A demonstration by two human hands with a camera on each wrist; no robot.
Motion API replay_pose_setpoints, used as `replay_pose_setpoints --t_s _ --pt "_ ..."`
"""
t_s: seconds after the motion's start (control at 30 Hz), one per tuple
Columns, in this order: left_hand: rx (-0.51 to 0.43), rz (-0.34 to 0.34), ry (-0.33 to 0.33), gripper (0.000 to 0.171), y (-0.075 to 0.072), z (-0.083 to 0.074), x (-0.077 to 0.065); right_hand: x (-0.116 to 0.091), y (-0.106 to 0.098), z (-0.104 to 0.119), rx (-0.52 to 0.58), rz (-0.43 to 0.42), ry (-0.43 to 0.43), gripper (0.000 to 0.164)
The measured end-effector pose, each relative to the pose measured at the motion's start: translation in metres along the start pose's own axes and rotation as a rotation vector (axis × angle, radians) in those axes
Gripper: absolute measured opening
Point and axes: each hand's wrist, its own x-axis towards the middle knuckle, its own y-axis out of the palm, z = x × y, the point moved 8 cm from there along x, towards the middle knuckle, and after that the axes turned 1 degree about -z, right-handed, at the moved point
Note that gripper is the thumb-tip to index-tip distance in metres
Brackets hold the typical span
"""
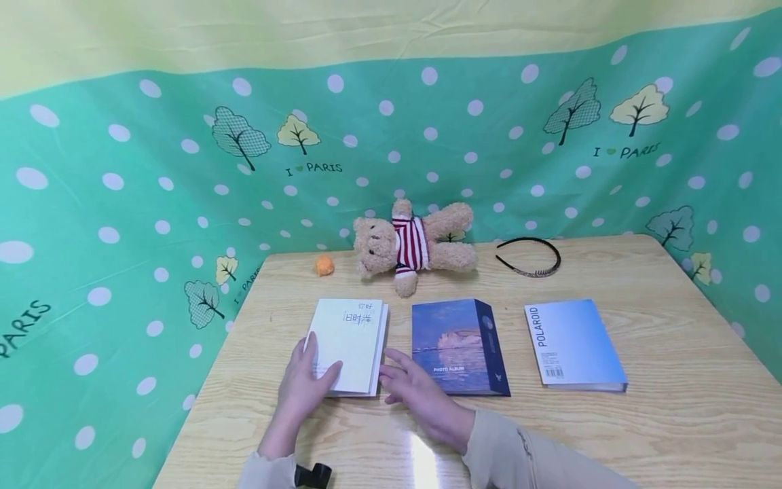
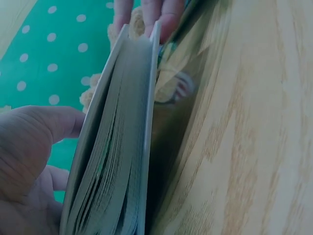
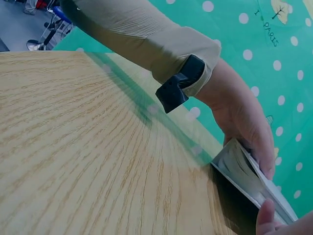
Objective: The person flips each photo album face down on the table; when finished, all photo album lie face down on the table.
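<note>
A white photo album [image 1: 348,346] with upside-down lettering lies at the left of the row, close over the wooden table. My left hand [image 1: 302,377] grips its left side, thumb on the front cover. At the opposite edge my right hand [image 1: 421,397] holds the covers between its fingers. In the left wrist view the page block [image 2: 115,142] shows between the covers, with right fingertips [image 2: 168,19] at the far end. The right wrist view shows the left hand [image 3: 249,127] around the album and a right-hand digit [image 3: 265,218] against its near edge.
To the right lie a dark blue photo album [image 1: 449,346] and a light blue Polaroid album [image 1: 574,346]. Along the back of the table [image 1: 684,380] are an orange ball-like item [image 1: 324,265], a teddy bear [image 1: 412,248] and a black headband [image 1: 537,272]. A green dotted cloth [image 1: 427,156] hangs behind.
</note>
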Motion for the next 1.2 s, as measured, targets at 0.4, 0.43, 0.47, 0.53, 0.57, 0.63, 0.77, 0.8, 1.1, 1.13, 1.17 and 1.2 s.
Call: replay_pose_setpoints --t_s 0.4,0.43,0.47,0.53,0.57,0.63,0.77,0.8,1.1,1.13,1.17,1.2 --pt "0.197 0.01 0.049 0.088 0.004 -0.025 -0.012 -0.003 0.002 0.005 0.043 0.036 -0.015 0.073" --pt "0.214 0.013 0.053 0.088 0.005 -0.027 -0.013 -0.003 0.002 0.005 0.045 0.039 -0.015 0.074" --pt "0.228 0.013 0.061 0.089 0.006 -0.028 -0.013 -0.004 0.002 0.006 0.045 0.041 -0.015 0.074" --pt "0.253 0.014 0.078 0.092 0.008 -0.031 -0.015 -0.004 0.003 0.006 0.041 0.045 -0.017 0.073" --pt "0.265 0.013 0.087 0.094 0.009 -0.032 -0.015 -0.005 0.004 0.007 0.037 0.047 -0.018 0.072" --pt "0.291 0.01 0.101 0.098 0.012 -0.035 -0.015 -0.006 0.004 0.009 0.031 0.047 -0.024 0.071" --pt "0.33 0.009 0.111 0.108 0.017 -0.041 -0.016 -0.007 0.004 0.013 0.044 0.038 -0.033 0.07" --pt "0.336 0.01 0.113 0.11 0.018 -0.043 -0.017 -0.007 0.003 0.014 0.051 0.036 -0.035 0.07" --pt "0.333 0.029 0.135 0.126 0.023 -0.053 -0.022 -0.009 0.004 0.022 0.069 0.04 -0.064 0.07" --pt "0.33 0.026 0.134 0.126 0.023 -0.054 -0.022 -0.009 0.004 0.023 0.07 0.039 -0.065 0.07" --pt "0.328 0.026 0.131 0.126 0.023 -0.054 -0.022 -0.01 0.004 0.024 0.071 0.04 -0.067 0.071" --pt "0.326 0.026 0.129 0.127 0.023 -0.054 -0.022 -0.01 0.004 0.024 0.072 0.041 -0.069 0.071"
